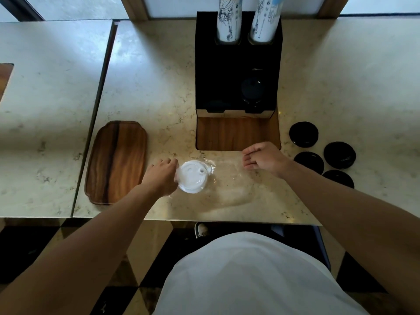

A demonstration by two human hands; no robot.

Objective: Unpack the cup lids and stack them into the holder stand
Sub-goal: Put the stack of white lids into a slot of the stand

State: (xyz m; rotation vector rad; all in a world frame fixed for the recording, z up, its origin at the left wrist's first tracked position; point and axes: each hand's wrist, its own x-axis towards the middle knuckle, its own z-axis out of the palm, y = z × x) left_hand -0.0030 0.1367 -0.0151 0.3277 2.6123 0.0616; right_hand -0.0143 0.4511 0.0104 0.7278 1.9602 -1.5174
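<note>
A stack of white cup lids (pixel 192 176) lies on the marble counter at one end of a clear plastic sleeve (pixel 227 185). My left hand (pixel 162 176) grips the stack's left edge. My right hand (pixel 263 159) is curled, pinching the sleeve's far right end near the holder's wooden base. The black holder stand (pixel 237 64) stands behind, with black lids (pixel 252 87) in its right slot and two tubes of paper cups (pixel 247 19) at its back.
Several loose black lids (pixel 327 155) lie on the counter to the right of the stand. A wooden tray (pixel 117 161) rests to the left of my left hand. The counter's front edge (pixel 204 220) runs just below the sleeve.
</note>
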